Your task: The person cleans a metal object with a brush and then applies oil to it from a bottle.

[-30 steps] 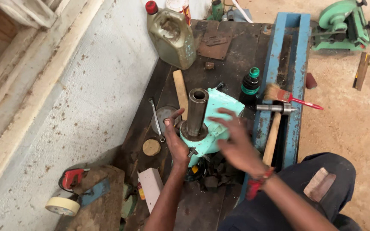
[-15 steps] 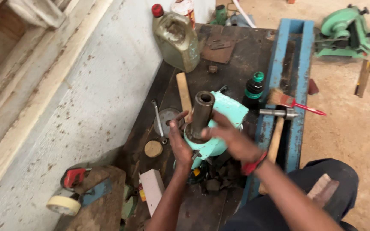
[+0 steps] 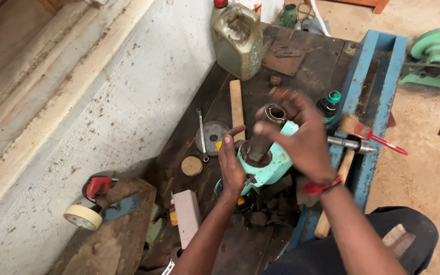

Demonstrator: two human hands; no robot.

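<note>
Right hand [image 3: 304, 135] grips the dark metal sleeve [image 3: 263, 137] near its top, while the left hand [image 3: 231, 165] braces the turquoise housing [image 3: 271, 163] steady on the desk [image 3: 301, 76].

Centre of frame: mint-green housing [image 3: 273, 163] with a dark grey, rusty-brown tube [image 3: 263, 137] rising from it. Right hand [image 3: 301, 137] wears a red wristband [image 3: 321, 186]. Centre right: blue bench frame [image 3: 378, 81], red-handled brush [image 3: 370, 135]. Upper centre: grimy olive jug [image 3: 238, 38] with a red cap. Upper right: green machine [image 3: 434, 58]. Lower left: cream tape roll [image 3: 82, 216], red tool [image 3: 98, 186]. Left: whitish wall [image 3: 103, 86], brown-speckled.
</note>
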